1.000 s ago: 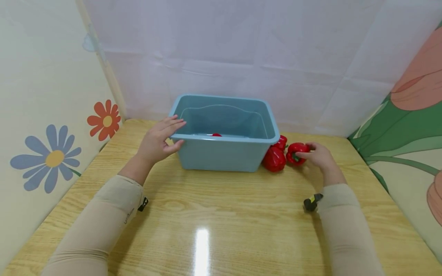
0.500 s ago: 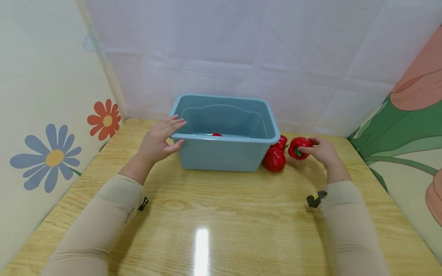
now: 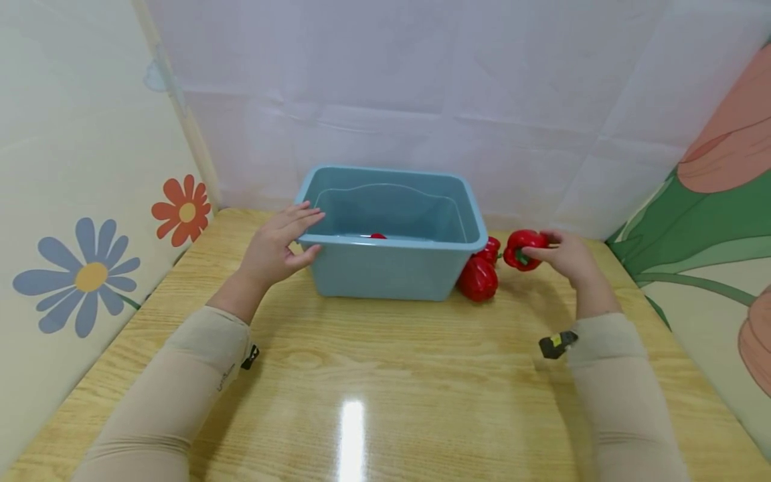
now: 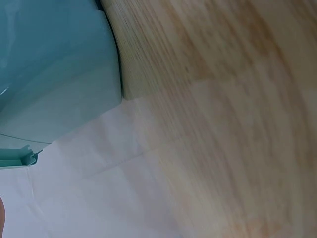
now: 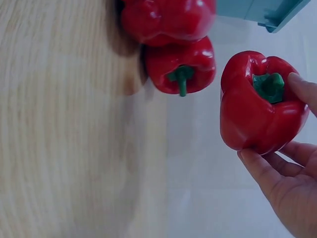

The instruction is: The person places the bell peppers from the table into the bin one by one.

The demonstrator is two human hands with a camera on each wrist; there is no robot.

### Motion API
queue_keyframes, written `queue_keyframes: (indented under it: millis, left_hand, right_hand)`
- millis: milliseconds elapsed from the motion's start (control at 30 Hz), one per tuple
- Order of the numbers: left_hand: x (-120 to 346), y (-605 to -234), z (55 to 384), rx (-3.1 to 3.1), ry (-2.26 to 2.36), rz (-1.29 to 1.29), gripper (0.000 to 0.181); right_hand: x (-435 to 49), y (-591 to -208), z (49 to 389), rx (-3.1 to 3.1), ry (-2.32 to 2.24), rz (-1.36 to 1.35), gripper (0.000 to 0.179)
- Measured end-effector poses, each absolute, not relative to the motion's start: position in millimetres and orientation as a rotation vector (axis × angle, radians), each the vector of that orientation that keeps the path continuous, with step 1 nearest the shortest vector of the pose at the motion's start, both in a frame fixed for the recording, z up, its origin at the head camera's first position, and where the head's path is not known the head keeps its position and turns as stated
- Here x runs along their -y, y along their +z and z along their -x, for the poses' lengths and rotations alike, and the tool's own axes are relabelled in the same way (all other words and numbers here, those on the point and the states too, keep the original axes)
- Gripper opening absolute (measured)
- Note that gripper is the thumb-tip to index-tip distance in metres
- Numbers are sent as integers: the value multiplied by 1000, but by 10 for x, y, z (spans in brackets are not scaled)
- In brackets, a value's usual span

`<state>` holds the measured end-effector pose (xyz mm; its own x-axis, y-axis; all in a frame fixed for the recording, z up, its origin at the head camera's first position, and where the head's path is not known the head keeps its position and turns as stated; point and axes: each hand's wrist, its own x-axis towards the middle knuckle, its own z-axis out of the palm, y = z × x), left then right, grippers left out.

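Raised off the wooden table [image 3: 385, 375], a red bell pepper [image 5: 262, 111] with a green stem is pinched between the thumb and fingers of my right hand [image 3: 569, 258]. Two other red bell peppers lie beside the right end of a blue plastic bin [image 3: 385, 271]; the front one [image 3: 478, 279] partly hides the rear one [image 5: 182, 69]. My left hand [image 3: 274, 244] rests at the bin's left front corner, its fingers straight across the rim and its thumb along the front. A bit of something red [image 3: 377, 235] shows inside the bin, mostly hidden by the front wall.
Behind the bin hangs a white sheet [image 3: 385, 100]. Side panels with painted flowers border the table, the left one [image 3: 90, 167] and the right one [image 3: 717, 234]. A small black device [image 3: 557, 344] sits at my right cuff.
My right hand has lifted the bell pepper up from the table and slightly to the right, away from the other two. The left hand and the bin have stayed put.
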<state>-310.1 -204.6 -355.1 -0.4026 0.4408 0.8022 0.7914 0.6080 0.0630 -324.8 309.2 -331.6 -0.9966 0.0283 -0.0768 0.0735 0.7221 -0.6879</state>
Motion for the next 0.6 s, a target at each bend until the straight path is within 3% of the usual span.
queue_keyframes:
  millis: [600]
  left_hand:
    - [2018, -3530, 3094, 2017, -596, 988, 49]
  right_hand:
    - [-2964, -2851, 3119, -2952, -1059, 70, 97]
